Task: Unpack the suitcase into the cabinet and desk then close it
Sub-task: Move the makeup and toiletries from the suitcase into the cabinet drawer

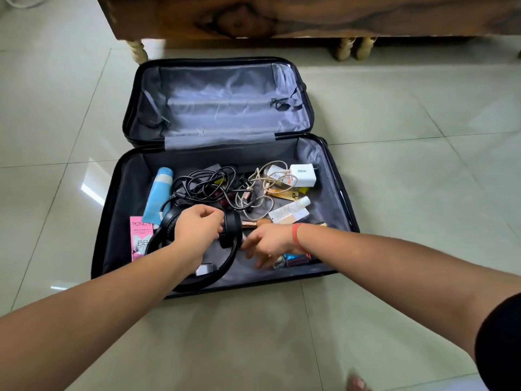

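Left hand point(197, 227) grips headphones point(225, 249) – right hand point(267, 244) beside, over suitcase point(112, 221).

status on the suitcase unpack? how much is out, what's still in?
Done: suitcase lies open on the floor; its far half is empty. In hand: left hand has its grip on the black headphones; right hand reaches open beside them. Left: blue tube, black cables, white charger, pink BB cream box and small cosmetics remain inside. Closing not yet done.
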